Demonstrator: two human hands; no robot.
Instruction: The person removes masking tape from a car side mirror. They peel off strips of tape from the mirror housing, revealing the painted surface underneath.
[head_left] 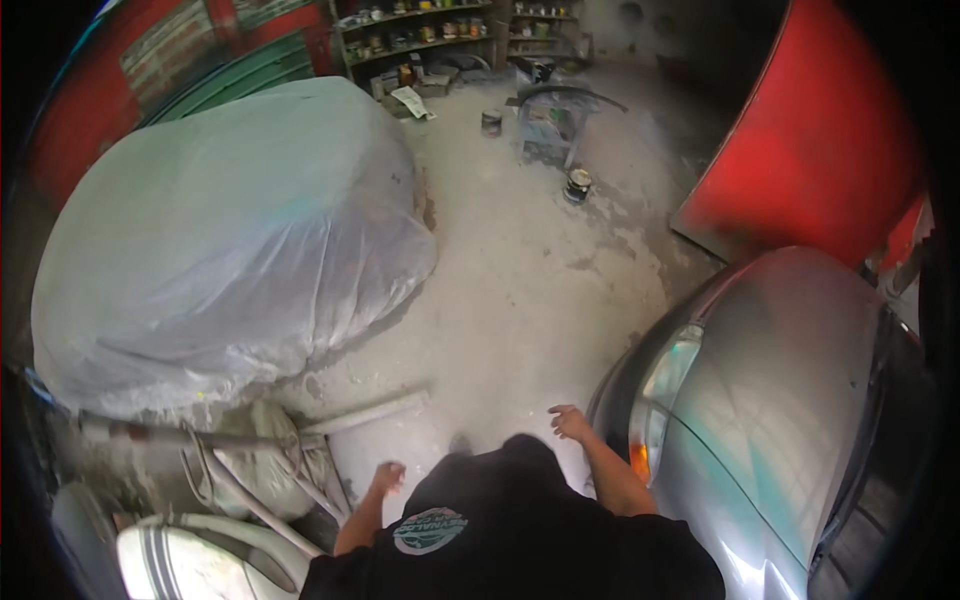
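Note:
My left hand [388, 478] hangs low over the floor on the left side of my body, its fingers loosely bent and nothing visible in them. Out to the right, my right hand [571, 423] is held with fingers partly stretched and apart, holding nothing. It is nearest to the front of a grey car [770, 370], beside the dark bumper edge and the headlight [668, 385], without touching them. Teal and reddish patches show on the car's hood. Neither hand touches anything.
A vehicle-sized shape under a plastic sheet [240, 200] fills the left. Paint cans [577, 186] and a small stand [552, 135] are on the dusty floor ahead. A red panel [810, 130] rises at right. Shelves [415, 30] line the back; pipes and a white bumper [190, 560] lie lower left.

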